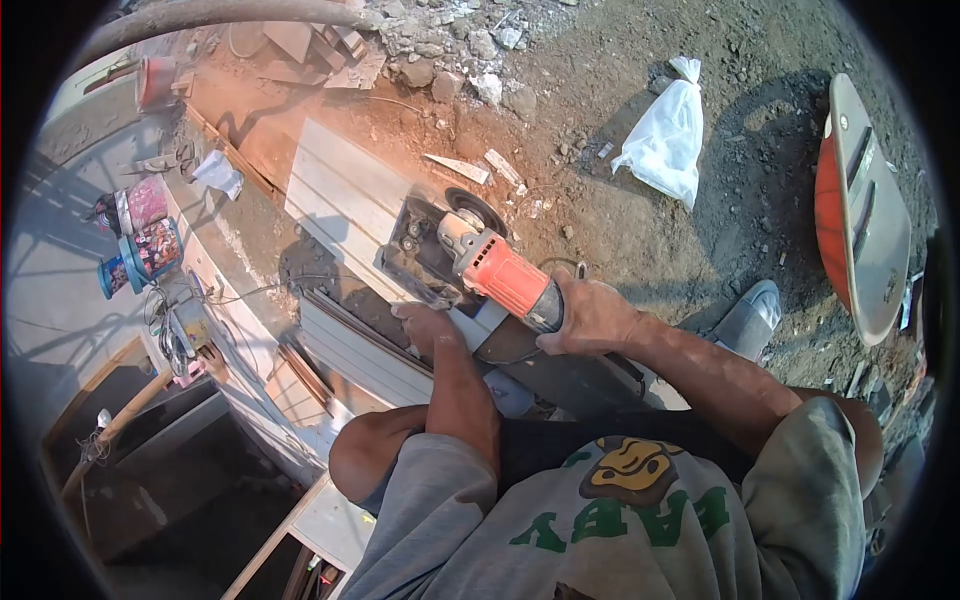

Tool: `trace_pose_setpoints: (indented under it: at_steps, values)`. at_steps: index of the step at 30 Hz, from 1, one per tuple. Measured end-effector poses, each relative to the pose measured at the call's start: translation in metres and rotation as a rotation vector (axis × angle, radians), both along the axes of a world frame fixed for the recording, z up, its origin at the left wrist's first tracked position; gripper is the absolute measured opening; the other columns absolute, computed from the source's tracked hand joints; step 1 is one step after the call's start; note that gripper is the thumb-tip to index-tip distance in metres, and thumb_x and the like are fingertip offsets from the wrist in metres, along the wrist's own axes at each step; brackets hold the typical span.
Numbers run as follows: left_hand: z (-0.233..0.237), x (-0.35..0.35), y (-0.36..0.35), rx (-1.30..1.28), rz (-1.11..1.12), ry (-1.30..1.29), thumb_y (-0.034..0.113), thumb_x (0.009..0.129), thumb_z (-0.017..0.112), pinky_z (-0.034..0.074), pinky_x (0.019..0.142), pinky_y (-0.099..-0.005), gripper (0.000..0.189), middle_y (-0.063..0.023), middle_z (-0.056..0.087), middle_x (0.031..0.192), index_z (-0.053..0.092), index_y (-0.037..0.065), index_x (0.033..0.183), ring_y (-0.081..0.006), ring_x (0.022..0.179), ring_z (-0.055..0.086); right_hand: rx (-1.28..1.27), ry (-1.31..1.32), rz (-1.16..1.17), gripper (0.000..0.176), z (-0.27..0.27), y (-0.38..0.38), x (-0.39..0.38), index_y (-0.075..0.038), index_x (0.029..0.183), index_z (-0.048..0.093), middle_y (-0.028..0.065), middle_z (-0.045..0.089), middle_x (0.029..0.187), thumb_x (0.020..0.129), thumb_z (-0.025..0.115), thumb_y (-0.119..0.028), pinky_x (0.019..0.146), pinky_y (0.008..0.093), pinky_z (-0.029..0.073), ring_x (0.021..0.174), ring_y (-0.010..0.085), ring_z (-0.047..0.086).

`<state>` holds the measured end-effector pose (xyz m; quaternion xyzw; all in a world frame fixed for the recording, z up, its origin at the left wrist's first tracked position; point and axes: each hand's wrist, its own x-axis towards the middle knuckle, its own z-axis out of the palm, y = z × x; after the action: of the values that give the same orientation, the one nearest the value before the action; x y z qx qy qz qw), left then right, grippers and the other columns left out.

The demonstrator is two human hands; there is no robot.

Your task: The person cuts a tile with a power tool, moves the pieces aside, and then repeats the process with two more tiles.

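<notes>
Ref = angle grinder (503, 273), on near end of long board (345, 205); board runs out to 10 o'clock. Rubble (440, 60): 12. Tied bag (662, 140): between 1 and 2, on dirt ground (600, 50). Barrow pan (880, 230): 3. Boards (365, 350): 8, beside long board. Buckets (155, 248): 9, well apart.

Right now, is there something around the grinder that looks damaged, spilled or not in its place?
Reddish dust coats the ground around the pale board's far end, like a spill. Beside it, a pale pointed piece lies loose, looking broken off. Both may be normal for this work.
</notes>
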<state>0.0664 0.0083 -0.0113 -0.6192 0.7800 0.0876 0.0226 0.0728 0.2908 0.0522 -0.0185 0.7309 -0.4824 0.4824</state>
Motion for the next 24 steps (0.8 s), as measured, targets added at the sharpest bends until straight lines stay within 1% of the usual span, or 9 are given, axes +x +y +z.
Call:
trace_pose_setpoints:
  at_steps: [7,9,10,12,15,19,22,23,24]
  values:
    - [-0.01,-0.001,-0.006,-0.044,0.032,-0.019,0.05,0.102,0.017,0.05,0.089,-0.0547,0.075,-0.0313,0.065,0.108,0.063,-0.008,0.107,-0.0469,0.1,0.064,-0.023,0.098,-0.07,0.076,-0.003,-0.011,-0.01,0.005,0.122,0.046,0.0297,0.065,0.098,0.067,0.074,-0.039,0.089,0.0472,0.051,0.097,0.0436,0.065]
    - [-0.016,0.001,-0.009,-0.141,-0.029,-0.039,0.051,0.102,0.022,0.054,0.082,-0.0535,0.067,-0.0286,0.066,0.102,0.059,-0.005,0.105,-0.0443,0.096,0.066,0.01,0.102,-0.047,0.078,-0.003,-0.015,-0.015,0.007,0.124,0.046,0.0302,0.065,0.101,0.067,0.074,-0.039,0.089,0.0469,0.051,0.099,0.0435,0.064]
    - [-0.019,0.002,-0.01,-0.141,-0.024,-0.034,0.051,0.102,0.022,0.054,0.082,-0.0535,0.067,-0.0286,0.066,0.102,0.059,-0.005,0.105,-0.0443,0.096,0.066,0.01,0.108,-0.042,0.078,-0.004,-0.016,-0.018,0.007,0.124,0.046,0.0302,0.065,0.101,0.067,0.074,-0.039,0.089,0.0469,0.051,0.099,0.0435,0.064]
    - [-0.023,0.005,-0.011,-0.192,-0.184,-0.049,0.053,0.101,0.026,0.057,0.076,-0.051,0.061,-0.0246,0.066,0.095,0.053,-0.002,0.1,-0.0423,0.091,0.068,0.007,0.082,-0.025,0.078,-0.005,-0.019,-0.025,0.008,0.124,0.046,0.0307,0.064,0.103,0.067,0.074,-0.039,0.09,0.0462,0.05,0.1,0.043,0.064]
    - [-0.024,-0.001,-0.012,-0.209,-0.167,-0.077,0.054,0.1,0.03,0.059,0.069,-0.047,0.056,-0.022,0.065,0.092,0.047,0.001,0.1,-0.0394,0.087,0.069,0.011,0.103,-0.024,0.078,-0.005,-0.026,-0.035,0.008,0.124,0.046,0.0313,0.064,0.104,0.067,0.074,-0.038,0.091,0.0459,0.05,0.102,0.0431,0.064]
    - [-0.046,0.012,-0.031,-0.269,-0.303,-0.162,0.054,0.1,0.031,0.059,0.069,-0.049,0.056,-0.0223,0.065,0.093,0.046,0.0,0.103,-0.0399,0.086,0.069,-0.031,0.146,-0.059,0.078,-0.011,-0.035,-0.044,0.008,0.123,0.046,0.0311,0.064,0.105,0.067,0.074,-0.038,0.091,0.0449,0.05,0.103,0.0426,0.063]
    - [-0.041,0.01,-0.028,-0.276,-0.357,-0.186,0.054,0.101,0.03,0.059,0.069,-0.0487,0.056,-0.0228,0.065,0.093,0.044,0.0,0.103,-0.0404,0.087,0.069,-0.019,0.116,-0.04,0.082,-0.009,-0.04,-0.055,0.009,0.124,0.042,0.0308,0.063,0.105,0.069,0.077,-0.039,0.09,0.0453,0.05,0.102,0.0436,0.063]
    - [-0.032,0.006,-0.022,-0.212,-0.362,-0.299,0.044,0.102,0.035,0.06,0.069,-0.0441,0.045,-0.0215,0.059,0.102,0.04,0.002,0.118,-0.0354,0.089,0.068,-0.017,0.105,-0.032,0.083,-0.009,-0.042,-0.059,0.009,0.125,0.042,0.0309,0.063,0.106,0.069,0.078,-0.039,0.091,0.0447,0.05,0.104,0.043,0.063]
    - [-0.025,0.002,-0.018,-0.147,-0.367,-0.41,0.035,0.103,0.04,0.061,0.068,-0.0395,0.041,-0.0202,0.052,0.111,0.036,0.005,0.132,-0.0304,0.092,0.068,-0.015,0.095,-0.025,0.084,-0.009,-0.044,-0.063,0.01,0.126,0.041,0.0311,0.063,0.107,0.068,0.078,-0.039,0.091,0.0441,0.05,0.105,0.0423,0.062]
